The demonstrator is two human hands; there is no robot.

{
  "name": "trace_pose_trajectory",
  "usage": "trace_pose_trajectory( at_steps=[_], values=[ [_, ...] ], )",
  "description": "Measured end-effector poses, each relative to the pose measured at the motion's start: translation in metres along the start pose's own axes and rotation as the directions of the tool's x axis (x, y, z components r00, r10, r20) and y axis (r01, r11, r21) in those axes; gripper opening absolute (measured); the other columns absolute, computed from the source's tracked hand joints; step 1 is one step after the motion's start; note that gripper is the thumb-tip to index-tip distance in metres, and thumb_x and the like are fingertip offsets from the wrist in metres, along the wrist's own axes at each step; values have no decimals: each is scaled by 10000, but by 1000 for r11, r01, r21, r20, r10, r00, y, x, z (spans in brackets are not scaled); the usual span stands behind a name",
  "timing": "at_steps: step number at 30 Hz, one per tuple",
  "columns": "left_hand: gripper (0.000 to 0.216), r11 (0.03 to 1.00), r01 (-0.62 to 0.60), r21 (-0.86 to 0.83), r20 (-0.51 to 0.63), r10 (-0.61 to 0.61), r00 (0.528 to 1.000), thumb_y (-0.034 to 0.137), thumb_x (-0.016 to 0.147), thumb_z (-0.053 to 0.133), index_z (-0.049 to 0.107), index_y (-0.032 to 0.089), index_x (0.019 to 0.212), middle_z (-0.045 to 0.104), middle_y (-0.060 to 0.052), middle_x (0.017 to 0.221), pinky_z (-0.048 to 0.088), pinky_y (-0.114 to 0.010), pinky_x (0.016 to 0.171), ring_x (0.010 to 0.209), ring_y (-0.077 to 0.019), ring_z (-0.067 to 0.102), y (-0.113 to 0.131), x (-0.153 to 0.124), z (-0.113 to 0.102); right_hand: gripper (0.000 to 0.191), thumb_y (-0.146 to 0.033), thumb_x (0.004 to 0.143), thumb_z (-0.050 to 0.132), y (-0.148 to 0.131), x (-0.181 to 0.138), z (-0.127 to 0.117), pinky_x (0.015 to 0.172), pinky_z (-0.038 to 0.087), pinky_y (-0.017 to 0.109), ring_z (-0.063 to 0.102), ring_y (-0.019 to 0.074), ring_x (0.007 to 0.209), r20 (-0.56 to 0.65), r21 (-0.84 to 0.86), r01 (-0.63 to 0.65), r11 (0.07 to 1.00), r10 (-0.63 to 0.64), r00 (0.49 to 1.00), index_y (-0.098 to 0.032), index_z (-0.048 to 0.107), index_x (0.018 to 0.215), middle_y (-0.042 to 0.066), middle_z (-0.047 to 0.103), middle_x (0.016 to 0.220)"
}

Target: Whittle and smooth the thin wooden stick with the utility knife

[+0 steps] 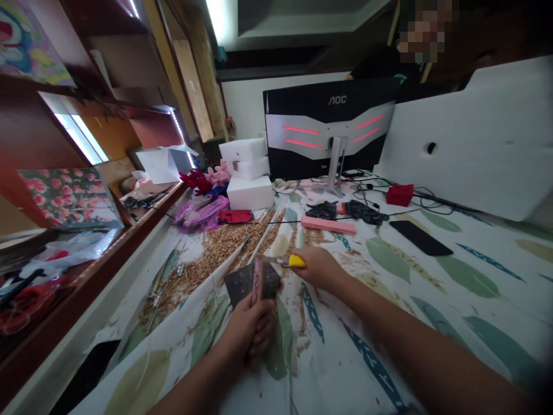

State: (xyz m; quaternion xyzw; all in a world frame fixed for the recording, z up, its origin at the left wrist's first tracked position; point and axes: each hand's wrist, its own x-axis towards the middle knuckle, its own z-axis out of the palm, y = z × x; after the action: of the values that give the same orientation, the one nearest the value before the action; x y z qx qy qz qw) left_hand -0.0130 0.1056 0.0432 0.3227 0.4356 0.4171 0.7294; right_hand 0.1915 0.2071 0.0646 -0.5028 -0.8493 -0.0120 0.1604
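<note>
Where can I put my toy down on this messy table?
Bare cloth lies right of the right hand, below the black phone. Crowded: the wood shavings by the left hand, and the white boxes and cables near the monitor.

Both bare forearms extend forward from the bottom edge of the head view, converging near the centre. The left hand (pixel 250 328) is curled into a firm grip, fingers wrapped toward the palm and knuckles facing the camera. The right hand (pixel 317 266) reaches further ahead, wrist bent inward to the left, fingers closed in a fist-like hold, just beyond the left.
</note>
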Motion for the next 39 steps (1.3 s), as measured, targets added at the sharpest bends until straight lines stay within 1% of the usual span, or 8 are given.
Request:
trace_pose_trajectory(
  at_steps=[7, 20, 23, 26, 28, 33, 36, 39],
  values=[
    [383, 1000, 10, 22, 24, -11, 1000, 384, 713, 736, 382, 262, 797, 360, 136, 416, 139, -159, 257, 294, -52, 186, 1, -3, 3, 206, -399, 874, 600, -17, -2, 13, 658, 344, 268, 656, 200, 826, 102, -26, 75, 997, -72, 992, -204, 664, 884, 48, 733, 902],
    [358, 996, 87, -19, 37, -86, 996, 302, 687, 713, 385, 268, 826, 340, 141, 439, 107, -152, 281, 324, -50, 164, 5, -3, 1, 173, -257, 899, 520, -3, 13, 12, 687, 353, 280, 654, 229, 857, 15, -181, 42, 983, -40, 999, -174, 673, 896, 109, 728, 882],
    [342, 997, 79, -16, 23, -79, 997, 301, 684, 705, 377, 262, 771, 336, 136, 421, 118, -152, 269, 314, -47, 162, 4, -7, 1, 199, -304, 900, 539, 21, 16, 1, 691, 362, 282, 657, 236, 868, -2, -187, -156, 970, 158, 987, -184, 696, 927, 119, 735, 905],
    [326, 999, 48, -7, 9, -48, 999, 301, 683, 694, 375, 261, 734, 331, 131, 390, 151, -160, 248, 289, -53, 173, 0, -9, 1, 304, -373, 929, 504, 56, 15, -15, 623, 339, 290, 659, 255, 785, -115, -217, -435, 874, 420, 900, -144, 697, 981, 163, 729, 887],
    [320, 1000, 18, 0, 6, -18, 1000, 304, 683, 694, 379, 258, 721, 335, 129, 385, 163, -161, 240, 282, -53, 178, -2, -7, 1, 340, -433, 938, 490, 66, 11, -22, 614, 328, 286, 659, 249, 806, -216, -181, -509, 841, 471, 855, -166, 690, 1001, 138, 732, 911],
    [324, 1000, -4, -11, 15, 4, 1000, 327, 707, 694, 379, 253, 710, 341, 125, 398, 170, -160, 235, 287, -50, 177, -3, -2, 0, 213, -402, 894, 577, 21, 2, -5, 661, 345, 270, 652, 207, 844, -17, -62, -103, 993, 102, 995, -217, 681, 912, 57, 737, 909],
    [331, 1000, 2, -14, 15, -1, 1000, 326, 712, 699, 376, 255, 722, 341, 126, 401, 163, -159, 239, 290, -51, 179, -1, -2, -1, 210, -410, 875, 609, -11, 1, 8, 673, 349, 264, 655, 201, 840, 67, -39, 68, 997, -66, 996, -210, 671, 896, 52, 736, 910],
    [343, 1000, 10, -11, 26, -10, 1000, 329, 711, 705, 370, 259, 735, 347, 126, 406, 153, -158, 242, 293, -52, 178, 0, -3, 0, 196, -390, 870, 612, -19, 1, 13, 659, 346, 262, 662, 196, 829, 86, -34, 88, 996, -85, 993, -203, 664, 891, 49, 738, 917]
  ],
)
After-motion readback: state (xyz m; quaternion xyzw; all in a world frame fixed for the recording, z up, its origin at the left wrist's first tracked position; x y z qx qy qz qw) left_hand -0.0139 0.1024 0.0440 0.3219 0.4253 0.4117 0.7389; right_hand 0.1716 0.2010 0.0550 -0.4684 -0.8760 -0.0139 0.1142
